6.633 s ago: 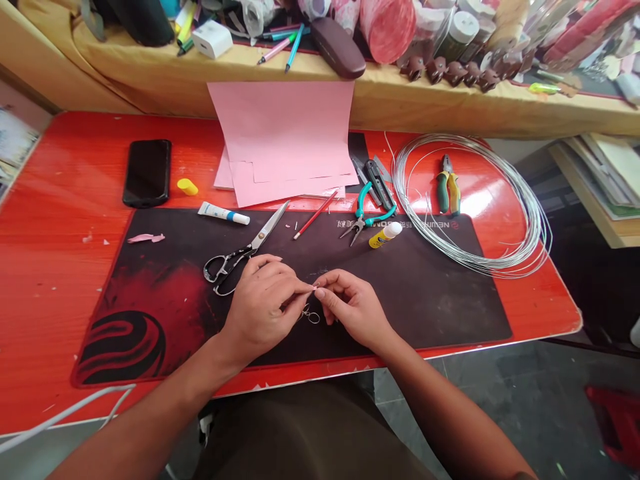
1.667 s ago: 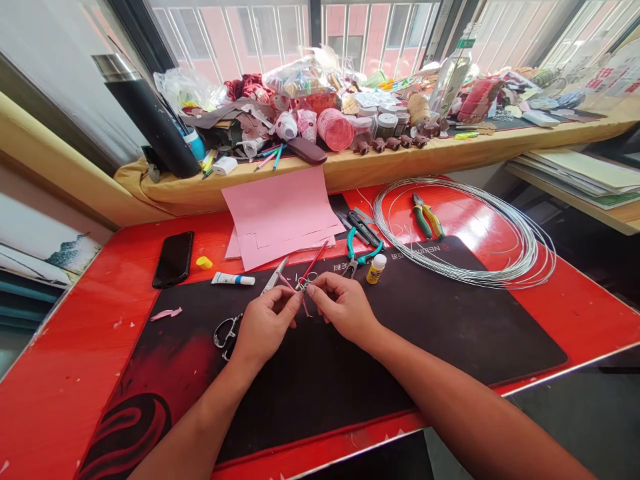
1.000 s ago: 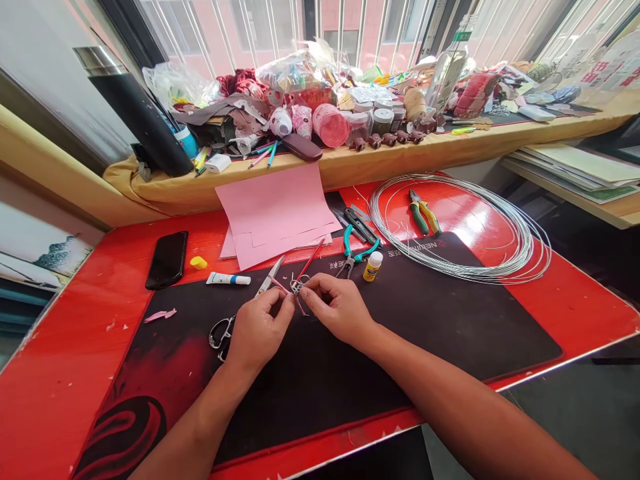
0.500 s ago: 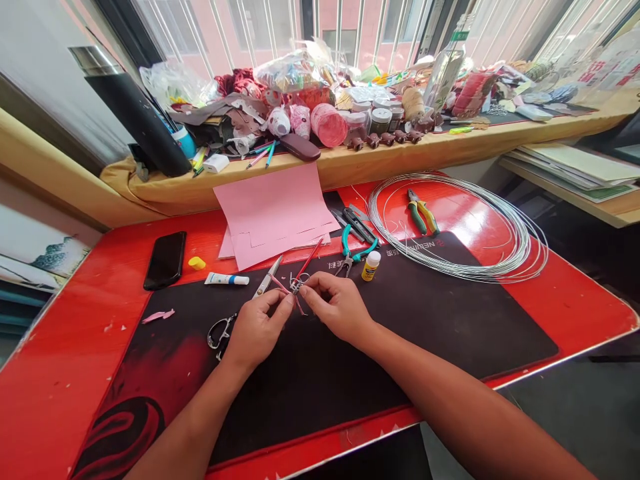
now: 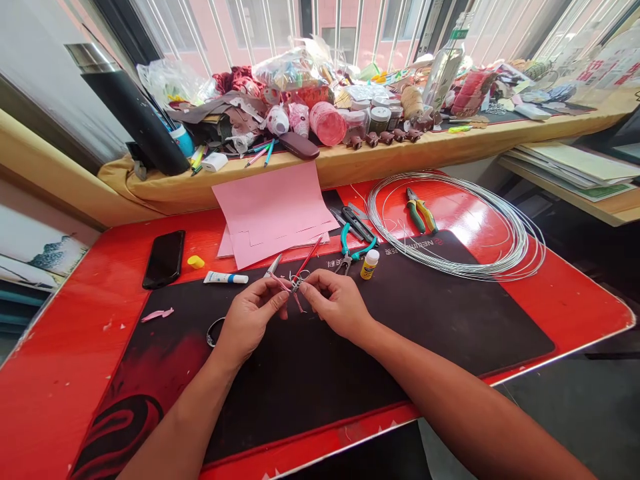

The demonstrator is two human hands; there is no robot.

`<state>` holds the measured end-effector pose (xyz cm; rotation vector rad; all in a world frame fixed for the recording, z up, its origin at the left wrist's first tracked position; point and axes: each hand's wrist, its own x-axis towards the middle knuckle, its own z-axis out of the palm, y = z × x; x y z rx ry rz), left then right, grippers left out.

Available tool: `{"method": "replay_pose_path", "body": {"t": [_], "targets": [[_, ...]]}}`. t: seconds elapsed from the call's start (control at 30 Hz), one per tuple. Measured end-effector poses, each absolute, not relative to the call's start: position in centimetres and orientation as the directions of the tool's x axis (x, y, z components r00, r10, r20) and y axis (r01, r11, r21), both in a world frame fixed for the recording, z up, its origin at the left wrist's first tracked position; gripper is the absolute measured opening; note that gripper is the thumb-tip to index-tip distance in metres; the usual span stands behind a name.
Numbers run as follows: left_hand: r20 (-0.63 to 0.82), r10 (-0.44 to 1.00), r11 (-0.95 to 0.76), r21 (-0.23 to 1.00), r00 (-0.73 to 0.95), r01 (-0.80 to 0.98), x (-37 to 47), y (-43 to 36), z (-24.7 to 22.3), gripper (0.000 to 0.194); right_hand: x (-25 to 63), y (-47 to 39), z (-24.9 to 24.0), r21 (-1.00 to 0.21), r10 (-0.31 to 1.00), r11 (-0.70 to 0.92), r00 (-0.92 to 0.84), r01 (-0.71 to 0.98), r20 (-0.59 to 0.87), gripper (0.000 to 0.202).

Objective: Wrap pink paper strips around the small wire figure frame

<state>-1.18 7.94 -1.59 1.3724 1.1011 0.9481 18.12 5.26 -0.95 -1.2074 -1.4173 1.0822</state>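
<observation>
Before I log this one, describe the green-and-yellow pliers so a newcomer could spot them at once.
On the right part of the red table lies a large coil of silvery wire. Inside its ring, toward the upper left, are the pliers. Their green and yellow handles set them apart from the nearby teal-handled pair.

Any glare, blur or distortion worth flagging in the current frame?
Head view: the window is partly washed out; head view: glare whitens the red tabletop inside the wire coil; head view: the black flask leans, probably wide-angle distortion; head view: left hand and right hand look fairly sharp, but the wire-and-pink piece they pinch is too small for fine detail.
</observation>
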Motion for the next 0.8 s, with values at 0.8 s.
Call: {"method": "replay_pose_path", "body": {"t": [0.8], "targets": [[0.025, 0.987, -0.041, 0.995, 0.158, 0.096, 0.1, 7.1, -1.3, 0.023, 17.8, 5.1, -1.4, -0.966, 0.983, 0.173, -0.096, 0.191, 0.157, 0.022]]}}
